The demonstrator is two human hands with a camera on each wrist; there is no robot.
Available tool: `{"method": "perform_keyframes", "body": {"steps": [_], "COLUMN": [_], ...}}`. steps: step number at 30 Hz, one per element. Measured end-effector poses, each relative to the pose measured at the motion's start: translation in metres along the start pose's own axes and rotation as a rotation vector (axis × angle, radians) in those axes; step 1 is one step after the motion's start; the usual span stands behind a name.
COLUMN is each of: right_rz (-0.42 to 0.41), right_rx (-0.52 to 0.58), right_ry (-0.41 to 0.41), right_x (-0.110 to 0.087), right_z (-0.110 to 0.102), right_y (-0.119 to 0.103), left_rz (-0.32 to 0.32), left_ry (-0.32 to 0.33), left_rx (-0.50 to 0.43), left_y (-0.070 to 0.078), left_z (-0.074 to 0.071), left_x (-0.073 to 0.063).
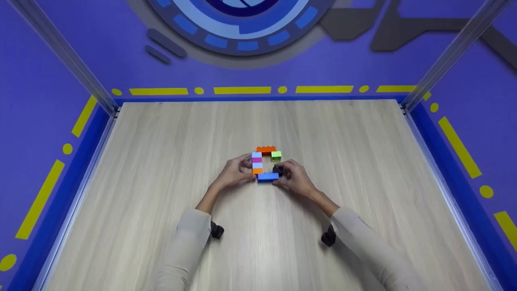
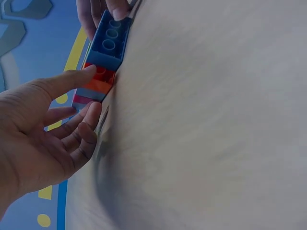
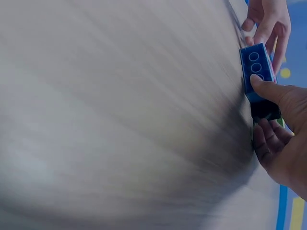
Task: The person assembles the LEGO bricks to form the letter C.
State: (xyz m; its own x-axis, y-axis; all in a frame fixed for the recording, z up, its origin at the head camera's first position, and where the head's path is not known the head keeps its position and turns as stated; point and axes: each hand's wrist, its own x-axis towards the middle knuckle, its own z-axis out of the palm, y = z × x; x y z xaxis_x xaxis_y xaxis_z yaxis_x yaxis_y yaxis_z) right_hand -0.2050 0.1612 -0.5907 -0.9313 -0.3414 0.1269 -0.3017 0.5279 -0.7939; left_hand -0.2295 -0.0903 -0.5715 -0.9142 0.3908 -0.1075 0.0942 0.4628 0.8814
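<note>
Toy building bricks form a ring on the table. Its left side is a row of light blue, pink and orange bricks point(image 1: 257, 163). My left hand point(image 1: 234, 173) grips that row, its thumb at the orange end and fingers along the outer side. At the front, the blue brick point(image 1: 267, 177) lies tipped, its hollow underside facing me in both wrist views. My right hand point(image 1: 298, 178) pinches the front right corner, thumb on the blue brick and fingers by the black brick point(image 1: 277, 169). A red-orange brick point(image 1: 266, 149) and a green brick point(image 1: 276, 156) are at the back.
The pale wooden table point(image 1: 169, 137) surrounds the bricks. Purple-blue walls point(image 1: 93, 36) with yellow marks border its back and sides. Metal rails point(image 1: 452, 202) run along the table's side edges. A dark device point(image 1: 329, 236) is worn at each wrist.
</note>
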Motion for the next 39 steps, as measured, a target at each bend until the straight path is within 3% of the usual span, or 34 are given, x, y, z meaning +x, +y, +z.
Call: {"method": "perform_keyframes", "body": {"steps": [6,13,28,33,39], "right_rz": [0.044,0.026,0.015,0.000,0.012], "right_rx": [0.007,0.000,0.090,0.073,-0.025], "right_ry": [0.030,0.048,0.032,0.013,0.015], "right_x": [0.015,0.024,0.018,0.015,0.011], "right_z": [-0.004,-0.005,-0.013,-0.026,-0.062], "right_y": [0.004,0.007,0.010,0.013,0.024], "left_rz": [0.019,0.007,0.009,0.032,0.120], "left_ry": [0.054,0.082,0.074,0.080,0.154], "left_rx": [-0.045,-0.090,-0.141,-0.080,-0.024], "left_y": [0.001,-0.001,-0.007,-0.009,-0.023], "left_z": [0.002,0.003,0.004,-0.008,-0.041], "left_x": [0.013,0.020,0.016,0.007,-0.009]}}
